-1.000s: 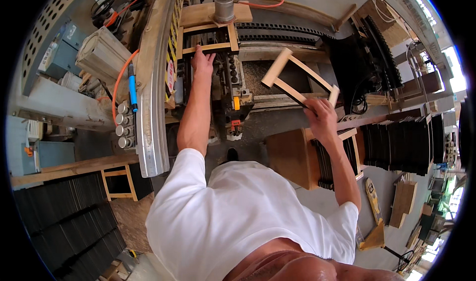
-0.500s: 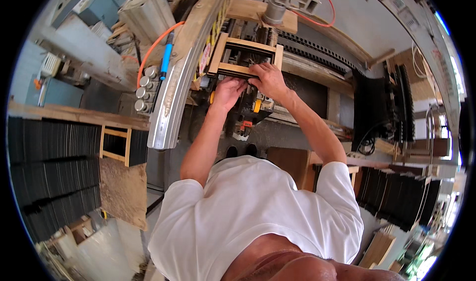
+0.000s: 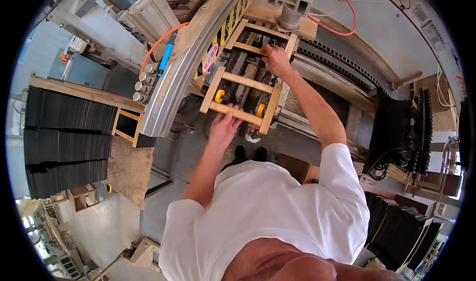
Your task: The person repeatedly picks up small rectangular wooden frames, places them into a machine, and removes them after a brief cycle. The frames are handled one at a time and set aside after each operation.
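Note:
Two pale wooden frames lie one behind the other on a machine bed. On the near rail of the nearer wooden frame [image 3: 248, 82] my left hand [image 3: 226, 128] is closed, with its fingers over the wood. My right hand [image 3: 277, 62] reaches farther off and has its fingers bent round the near rail of the farther wooden frame [image 3: 244, 46]. Between the sides of the nearer frame two yellow wheels [image 3: 260, 110] show on the machine. My right fingertips are partly hidden behind the hand.
A metal cylinder under an aluminium block [image 3: 290, 18] stands beyond the farther frame. Left of the bed runs a long metal beam [image 3: 171, 97] with a blue tube [image 3: 166, 58] beside it. Black panels [image 3: 64, 137] are stacked at the left, and a black curved sheet [image 3: 384, 127] hangs at the right.
Both hands were together at one frame; now they are apart. A second frame lies nearer me under my left hand, which has moved closer. My right hand has moved slightly farther off.

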Action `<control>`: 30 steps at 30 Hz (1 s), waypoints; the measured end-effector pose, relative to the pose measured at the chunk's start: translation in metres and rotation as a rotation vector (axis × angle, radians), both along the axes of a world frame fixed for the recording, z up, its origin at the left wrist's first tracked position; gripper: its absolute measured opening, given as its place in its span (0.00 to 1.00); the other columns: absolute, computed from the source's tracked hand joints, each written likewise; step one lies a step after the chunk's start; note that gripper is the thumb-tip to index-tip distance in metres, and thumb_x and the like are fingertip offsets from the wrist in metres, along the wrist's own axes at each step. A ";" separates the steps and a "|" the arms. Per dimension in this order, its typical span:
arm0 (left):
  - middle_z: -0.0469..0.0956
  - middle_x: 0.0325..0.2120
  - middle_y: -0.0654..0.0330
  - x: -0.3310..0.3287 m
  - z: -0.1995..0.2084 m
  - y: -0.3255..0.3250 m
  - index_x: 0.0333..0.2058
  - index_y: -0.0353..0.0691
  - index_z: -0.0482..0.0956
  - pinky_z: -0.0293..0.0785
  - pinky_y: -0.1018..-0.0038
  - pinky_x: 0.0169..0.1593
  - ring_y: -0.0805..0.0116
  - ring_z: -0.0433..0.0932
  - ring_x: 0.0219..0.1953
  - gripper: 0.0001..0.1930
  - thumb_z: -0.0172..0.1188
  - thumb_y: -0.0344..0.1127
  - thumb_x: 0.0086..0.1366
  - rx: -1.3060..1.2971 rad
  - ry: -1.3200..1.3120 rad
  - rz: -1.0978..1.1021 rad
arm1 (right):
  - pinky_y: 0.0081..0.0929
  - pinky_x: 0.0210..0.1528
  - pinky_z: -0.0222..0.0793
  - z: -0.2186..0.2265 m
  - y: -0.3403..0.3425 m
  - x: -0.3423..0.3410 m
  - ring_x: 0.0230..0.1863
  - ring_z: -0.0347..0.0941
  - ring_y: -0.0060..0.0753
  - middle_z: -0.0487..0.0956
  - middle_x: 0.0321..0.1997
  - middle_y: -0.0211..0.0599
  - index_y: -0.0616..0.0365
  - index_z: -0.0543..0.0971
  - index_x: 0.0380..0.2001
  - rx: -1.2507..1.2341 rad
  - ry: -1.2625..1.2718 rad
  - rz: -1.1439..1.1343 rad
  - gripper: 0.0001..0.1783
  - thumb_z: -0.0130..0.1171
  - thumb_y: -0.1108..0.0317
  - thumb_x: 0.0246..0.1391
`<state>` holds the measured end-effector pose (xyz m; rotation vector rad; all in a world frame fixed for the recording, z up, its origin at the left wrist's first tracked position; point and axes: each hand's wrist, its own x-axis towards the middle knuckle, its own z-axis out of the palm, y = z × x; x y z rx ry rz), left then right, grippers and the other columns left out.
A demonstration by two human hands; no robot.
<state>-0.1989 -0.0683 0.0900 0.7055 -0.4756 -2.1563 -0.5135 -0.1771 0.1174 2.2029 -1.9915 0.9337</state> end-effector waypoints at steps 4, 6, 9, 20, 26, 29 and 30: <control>0.73 0.54 0.56 0.055 -0.003 0.041 0.56 0.40 0.69 0.69 0.59 0.61 0.56 0.70 0.60 0.17 0.50 0.27 0.70 0.040 0.004 0.041 | 0.46 0.46 0.67 -0.002 -0.010 -0.002 0.43 0.74 0.53 0.81 0.36 0.44 0.57 0.73 0.38 0.061 -0.030 0.006 0.15 0.60 0.74 0.43; 0.73 0.54 0.56 0.071 0.001 0.053 0.55 0.40 0.70 0.70 0.59 0.61 0.55 0.70 0.59 0.16 0.51 0.27 0.69 0.040 0.009 0.052 | 0.47 0.45 0.70 -0.001 -0.012 -0.005 0.43 0.74 0.53 0.81 0.37 0.42 0.57 0.74 0.38 0.060 -0.017 0.008 0.15 0.62 0.75 0.42; 0.74 0.53 0.56 0.089 0.012 0.060 0.56 0.38 0.70 0.69 0.57 0.62 0.54 0.71 0.59 0.17 0.51 0.26 0.69 0.037 -0.025 0.068 | 0.46 0.44 0.71 0.005 -0.020 0.003 0.41 0.76 0.54 0.82 0.35 0.45 0.59 0.75 0.37 0.111 -0.106 -0.021 0.16 0.61 0.77 0.40; 0.75 0.51 0.55 0.165 -0.019 0.036 0.55 0.36 0.70 0.70 0.57 0.62 0.55 0.73 0.57 0.17 0.52 0.26 0.68 0.039 -0.088 0.021 | 0.43 0.43 0.73 0.001 -0.043 -0.013 0.40 0.78 0.52 0.82 0.34 0.45 0.55 0.78 0.35 0.121 -0.166 -0.125 0.13 0.60 0.72 0.42; 0.74 0.51 0.53 0.211 -0.072 0.032 0.57 0.36 0.67 0.70 0.57 0.61 0.55 0.73 0.57 0.19 0.53 0.26 0.68 0.135 -0.289 0.094 | 0.45 0.45 0.69 0.005 -0.034 -0.003 0.41 0.78 0.51 0.82 0.35 0.42 0.55 0.74 0.40 0.104 0.107 -0.115 0.14 0.59 0.71 0.47; 0.74 0.51 0.52 0.214 -0.089 0.029 0.57 0.36 0.67 0.69 0.56 0.61 0.56 0.73 0.56 0.19 0.53 0.25 0.68 0.193 -0.392 0.125 | 0.44 0.47 0.66 0.002 -0.030 -0.005 0.43 0.77 0.48 0.81 0.37 0.41 0.54 0.70 0.43 0.141 0.223 -0.097 0.15 0.59 0.69 0.51; 0.74 0.51 0.52 0.213 -0.095 0.028 0.56 0.36 0.67 0.68 0.56 0.61 0.56 0.73 0.56 0.18 0.53 0.25 0.68 0.219 -0.424 0.136 | 0.44 0.47 0.66 0.002 -0.031 -0.008 0.43 0.77 0.48 0.81 0.37 0.42 0.55 0.70 0.42 0.136 0.222 -0.092 0.15 0.58 0.68 0.51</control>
